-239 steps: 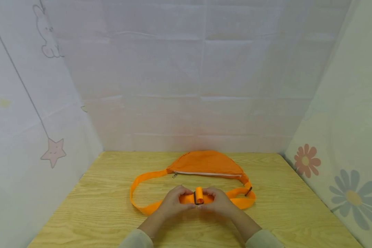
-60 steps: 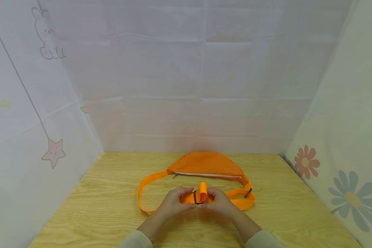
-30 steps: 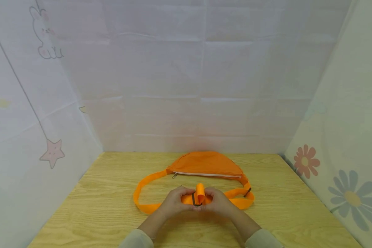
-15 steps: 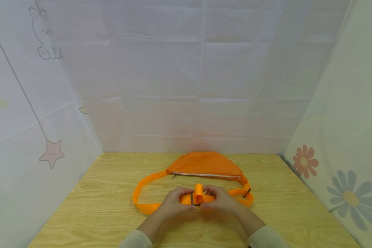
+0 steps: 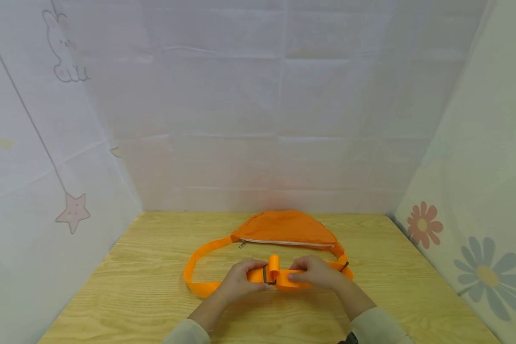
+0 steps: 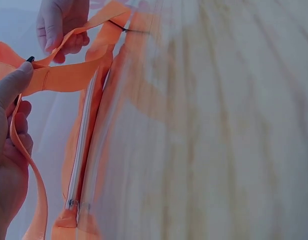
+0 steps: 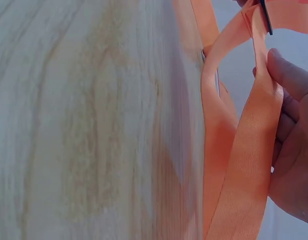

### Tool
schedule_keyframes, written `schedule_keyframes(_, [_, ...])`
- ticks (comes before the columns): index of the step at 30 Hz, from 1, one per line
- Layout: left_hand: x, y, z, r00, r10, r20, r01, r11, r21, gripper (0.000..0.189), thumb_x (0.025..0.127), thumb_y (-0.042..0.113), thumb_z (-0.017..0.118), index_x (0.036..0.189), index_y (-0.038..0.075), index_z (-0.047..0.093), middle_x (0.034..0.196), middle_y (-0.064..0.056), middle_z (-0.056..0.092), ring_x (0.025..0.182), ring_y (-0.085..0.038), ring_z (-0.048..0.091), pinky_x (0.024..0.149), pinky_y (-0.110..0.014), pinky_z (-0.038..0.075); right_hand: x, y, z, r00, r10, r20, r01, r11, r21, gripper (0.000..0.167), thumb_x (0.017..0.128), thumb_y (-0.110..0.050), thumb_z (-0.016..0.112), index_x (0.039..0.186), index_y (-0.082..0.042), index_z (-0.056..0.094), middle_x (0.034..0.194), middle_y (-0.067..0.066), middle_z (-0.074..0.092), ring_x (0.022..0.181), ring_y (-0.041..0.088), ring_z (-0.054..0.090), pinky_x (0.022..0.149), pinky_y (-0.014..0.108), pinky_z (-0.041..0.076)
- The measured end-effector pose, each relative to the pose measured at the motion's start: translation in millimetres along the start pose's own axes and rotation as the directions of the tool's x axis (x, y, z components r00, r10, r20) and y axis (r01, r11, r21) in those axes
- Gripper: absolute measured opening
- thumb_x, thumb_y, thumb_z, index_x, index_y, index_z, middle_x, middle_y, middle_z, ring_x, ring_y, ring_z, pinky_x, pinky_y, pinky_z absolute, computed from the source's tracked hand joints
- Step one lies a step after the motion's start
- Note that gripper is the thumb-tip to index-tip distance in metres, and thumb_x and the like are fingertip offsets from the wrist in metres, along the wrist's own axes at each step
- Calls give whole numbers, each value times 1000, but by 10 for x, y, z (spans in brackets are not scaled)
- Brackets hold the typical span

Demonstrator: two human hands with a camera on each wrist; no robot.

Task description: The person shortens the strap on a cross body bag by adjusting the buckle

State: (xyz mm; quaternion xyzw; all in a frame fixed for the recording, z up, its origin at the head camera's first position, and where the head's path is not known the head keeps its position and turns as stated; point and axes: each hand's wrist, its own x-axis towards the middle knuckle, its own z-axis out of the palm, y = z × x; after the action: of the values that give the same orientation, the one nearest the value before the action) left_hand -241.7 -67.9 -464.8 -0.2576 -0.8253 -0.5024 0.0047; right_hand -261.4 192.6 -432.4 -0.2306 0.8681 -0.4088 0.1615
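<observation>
The right hand (image 5: 317, 272) has slid away from the strap slider (image 5: 264, 275), whereas half a second ago it was close beside it; more flat orange strap (image 5: 283, 283) now shows between. It pinches the strap to the slider's right, thumb against fingers. The left hand (image 5: 240, 280) is curled round the strap at the slider's left edge, thumb on it. A webbing loop (image 5: 274, 263) stands up at the slider. The waist bag (image 5: 287, 227) lies on the table (image 5: 133, 272) beyond the slider. This looks like strap adjustment, with the loop not yet drawn flat.
</observation>
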Motion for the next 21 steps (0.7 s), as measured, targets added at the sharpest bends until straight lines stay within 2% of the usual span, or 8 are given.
schedule_keyframes(4, [-7, -1, -9, 1000, 6, 0, -6, 1000, 13, 50, 79, 22, 83, 123, 5, 66, 121, -9, 66, 108, -19, 61, 92, -21, 50, -3, 35, -53, 1000, 1, 16, -1, 1000, -2, 26, 93, -33, 67, 89, -7, 70, 74, -5, 60, 66, 8, 46, 60, 25, 41])
schedule_keyframes(9, [-4, -1, -27, 1000, 12, -5, -11, 999, 41, 51, 79, 22, 83, 123, 5, 66, 119, -8, 66, 107, -20, 61, 92, -22, 51, -16, 68, -126, 1000, -10, 29, 10, 1000, -3, 27, 93, -31, 67, 84, -5, 68, 68, -7, 53, 61, 7, 40, 57, 23, 36])
schedule_keyframes(14, [-16, 5, -51, 1000, 9, -4, -9, 998, 56, 51, 78, 20, 83, 123, 3, 66, 119, -10, 65, 105, -22, 61, 90, -23, 51, -56, 74, -195, 999, -7, 39, 8, 1000, -17, 26, 93, -29, 67, 84, -4, 68, 68, -5, 51, 60, 8, 38, 57, 23, 35])
schedule_keyframes(21, [-18, -17, -67, 1000, 3, -7, -2, 999, 45, 52, 77, 20, 84, 123, 4, 66, 122, -10, 65, 108, -23, 61, 92, -23, 51, -95, 124, -262, 1000, -16, 11, 16, 999, -38, 24, 94, -28, 66, 86, -6, 69, 69, -5, 53, 61, 7, 41, 57, 23, 37])
